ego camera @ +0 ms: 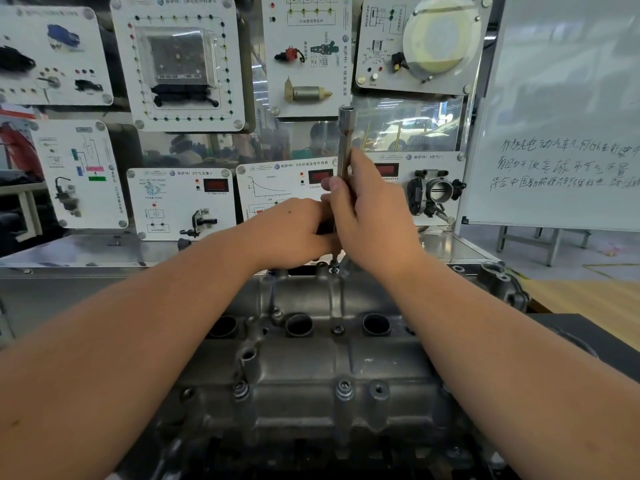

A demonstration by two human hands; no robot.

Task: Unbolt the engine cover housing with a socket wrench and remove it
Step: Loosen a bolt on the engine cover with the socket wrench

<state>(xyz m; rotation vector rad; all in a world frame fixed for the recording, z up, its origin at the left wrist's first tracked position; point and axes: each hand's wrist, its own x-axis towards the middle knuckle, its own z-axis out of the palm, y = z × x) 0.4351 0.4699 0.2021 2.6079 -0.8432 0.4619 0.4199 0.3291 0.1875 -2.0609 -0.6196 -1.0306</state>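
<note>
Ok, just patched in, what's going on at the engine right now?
A person works with both hands at the far edge of the grey cast-metal engine cover housing. The right hand grips the upright silver metal socket wrench, and the left hand holds its lower part. The tool's tip is over a far-edge bolt. Near-edge bolts remain in place.

Behind the metal counter [104, 251] stands a wall of white training panels. One at the upper left carries a clear-cased control module [178, 57] ringed with small coloured sockets. The panel beside it holds a red-and-black connector [290, 55] above a small brass-tipped pump [308, 93]. At the upper right a panel bears a round cream disc [440, 39] under clear plastic. Lower down, a panel by the counter's far right corner holds a throttle body [434, 194]. A whiteboard [561, 109] with handwritten lines stands at the right, past the counter's right edge.
</note>
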